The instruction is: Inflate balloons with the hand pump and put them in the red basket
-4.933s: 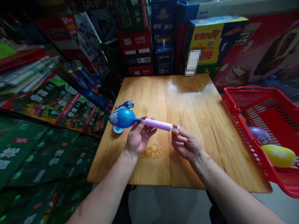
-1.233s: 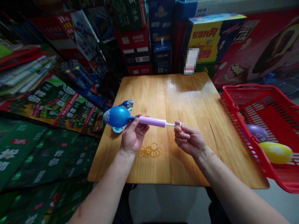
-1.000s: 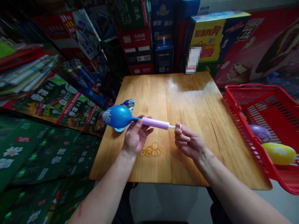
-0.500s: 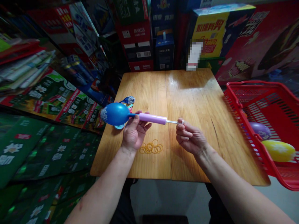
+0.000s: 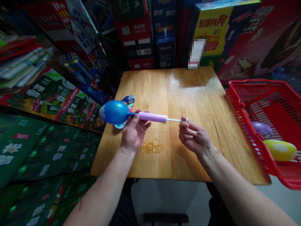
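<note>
— Two hands, what do they hold?
— The left hand (image 5: 133,131) grips the lilac plastic hand pump (image 5: 152,117) where the blue printed balloon (image 5: 114,112) joins it; the right hand (image 5: 193,138) pinches its pulled-out plunger ring.
— And the pump?
— Above the wooden desk (image 5: 188,94), just beyond the yellow rubber bands (image 5: 152,147).

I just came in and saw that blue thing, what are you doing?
A person is pumping up a blue balloon over a wooden table. The left hand holds the purple pump where the balloon joins it, and the right hand grips the handle with the rod pulled partly out. Rubber bands lie on the table, and filled balloons sit in a red basket.
</note>
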The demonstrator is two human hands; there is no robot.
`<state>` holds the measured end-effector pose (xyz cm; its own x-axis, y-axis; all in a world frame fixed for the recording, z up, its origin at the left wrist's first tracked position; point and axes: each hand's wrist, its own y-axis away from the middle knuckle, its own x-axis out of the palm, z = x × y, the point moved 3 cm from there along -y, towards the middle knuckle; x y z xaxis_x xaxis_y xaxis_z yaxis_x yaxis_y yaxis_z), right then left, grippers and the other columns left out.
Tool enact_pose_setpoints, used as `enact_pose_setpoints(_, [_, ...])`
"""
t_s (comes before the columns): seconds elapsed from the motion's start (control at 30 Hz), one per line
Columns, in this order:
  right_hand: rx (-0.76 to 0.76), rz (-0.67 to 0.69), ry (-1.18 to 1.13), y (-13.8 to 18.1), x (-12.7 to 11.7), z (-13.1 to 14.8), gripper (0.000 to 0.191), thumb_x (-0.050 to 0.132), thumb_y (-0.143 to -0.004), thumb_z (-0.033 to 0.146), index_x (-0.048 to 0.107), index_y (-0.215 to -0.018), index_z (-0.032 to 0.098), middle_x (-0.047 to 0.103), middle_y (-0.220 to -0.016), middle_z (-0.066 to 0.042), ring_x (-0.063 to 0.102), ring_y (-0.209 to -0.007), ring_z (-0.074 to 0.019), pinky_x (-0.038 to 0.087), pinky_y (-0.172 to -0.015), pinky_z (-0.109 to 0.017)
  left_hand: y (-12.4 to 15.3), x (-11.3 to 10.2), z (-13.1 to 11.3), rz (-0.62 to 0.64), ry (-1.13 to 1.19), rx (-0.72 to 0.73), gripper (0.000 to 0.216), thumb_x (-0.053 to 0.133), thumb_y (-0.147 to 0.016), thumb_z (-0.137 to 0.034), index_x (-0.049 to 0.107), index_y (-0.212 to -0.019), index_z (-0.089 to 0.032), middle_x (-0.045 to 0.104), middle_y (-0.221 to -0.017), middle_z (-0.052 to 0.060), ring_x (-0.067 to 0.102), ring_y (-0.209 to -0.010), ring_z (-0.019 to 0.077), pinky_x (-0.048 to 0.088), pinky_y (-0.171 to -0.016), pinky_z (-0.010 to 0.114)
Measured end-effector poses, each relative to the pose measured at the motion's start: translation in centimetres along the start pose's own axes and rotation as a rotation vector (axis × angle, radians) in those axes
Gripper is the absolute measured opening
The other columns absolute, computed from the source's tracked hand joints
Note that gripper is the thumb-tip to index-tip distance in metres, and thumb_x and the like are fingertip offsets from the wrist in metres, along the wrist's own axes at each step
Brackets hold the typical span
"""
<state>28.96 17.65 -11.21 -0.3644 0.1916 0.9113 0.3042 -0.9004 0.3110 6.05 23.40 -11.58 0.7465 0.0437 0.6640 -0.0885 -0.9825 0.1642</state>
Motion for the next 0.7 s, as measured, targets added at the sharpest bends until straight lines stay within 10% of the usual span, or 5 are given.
enact_pose_setpoints(0.7, [0.040, 0.063, 0.001, -0.5, -0.1, -0.9, 0.010, 0.071, -0.089, 0.012, 0.069, -0.099, 0.014, 0.067, -0.074, 0.002, 0.040, -0.044, 0.0000, 0.039, -0.044, -0.010, -0.6, 0.1, 0.2, -0.022, 0.073, -0.090, 0.011, 0.073, -0.090, -0.024, 0.068, -0.097, -0.018, 0.078, -0.109, 0.013, 0.075, -0.100, 0.0208, 0.062, -0.080, 0.028])
